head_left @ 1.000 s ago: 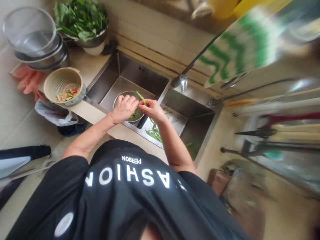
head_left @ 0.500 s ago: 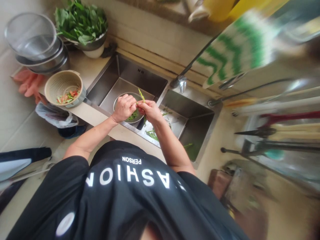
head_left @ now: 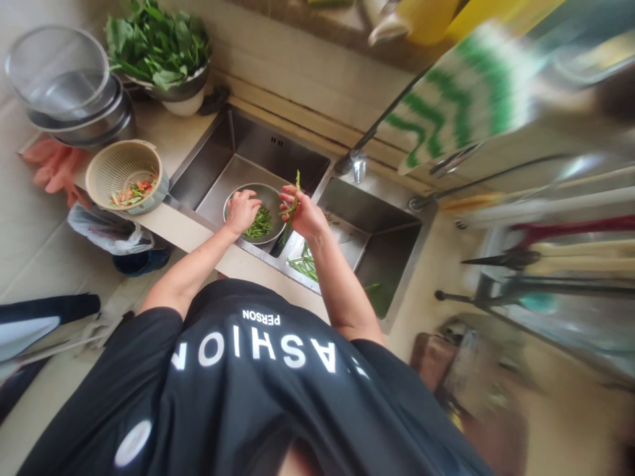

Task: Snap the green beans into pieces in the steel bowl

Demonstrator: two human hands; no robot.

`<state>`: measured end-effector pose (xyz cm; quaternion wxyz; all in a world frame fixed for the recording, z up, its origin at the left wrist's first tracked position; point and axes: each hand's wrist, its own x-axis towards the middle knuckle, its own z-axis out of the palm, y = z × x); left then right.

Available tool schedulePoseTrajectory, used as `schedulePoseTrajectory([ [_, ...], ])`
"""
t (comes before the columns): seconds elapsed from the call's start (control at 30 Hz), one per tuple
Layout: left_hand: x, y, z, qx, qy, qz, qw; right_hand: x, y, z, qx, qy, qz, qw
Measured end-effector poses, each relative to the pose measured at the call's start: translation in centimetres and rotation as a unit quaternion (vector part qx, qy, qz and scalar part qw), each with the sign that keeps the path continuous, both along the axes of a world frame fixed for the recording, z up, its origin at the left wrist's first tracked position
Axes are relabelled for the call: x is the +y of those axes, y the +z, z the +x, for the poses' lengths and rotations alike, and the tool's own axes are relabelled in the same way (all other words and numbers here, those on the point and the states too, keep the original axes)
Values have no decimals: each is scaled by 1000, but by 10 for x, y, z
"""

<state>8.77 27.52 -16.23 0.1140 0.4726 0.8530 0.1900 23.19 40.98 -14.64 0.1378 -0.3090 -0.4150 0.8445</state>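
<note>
Here on the black shirt (head_left: 233, 403), white capitals, upside down in view | small line reads PERSON (head_left: 260, 318) | below it, much bigger, ASHION (head_left: 256, 350), its N partly lost in a fold | marks beside the A (head_left: 324, 356), too broken to read

Upper garment: black T-shirt (head_left: 218, 410), short sleeves (head_left: 156, 337). Chest markings: white block capitals, inverted in this view; smaller line (head_left: 261, 317) reads PERSON, larger line (head_left: 261, 345) reads ASHION, its start seemingly lost in a fold. White oval mark (head_left: 133, 443) on the wearer's left side.
</note>
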Motion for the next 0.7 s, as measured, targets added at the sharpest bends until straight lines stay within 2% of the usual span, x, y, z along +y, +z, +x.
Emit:
schedulePoseTrajectory([
  [0.17,6,6,-1,-27,-23,112,993,-6,-6,0,21,-9,-12,1000],
  [0.3,3,24,14,-56,-105,177,977,-15,2,-2,30,11,-8,999],
  [0.37,1,32,24,-33,-126,171,977,-20,8,-3,38,36,4,999],
  [0.6,-3,41,41,25,-80,103,991,-24,17,0,46,83,50,994],
  [0.7,-4,43,40,50,-56,83,994,-23,14,5,19,94,110,989],
])
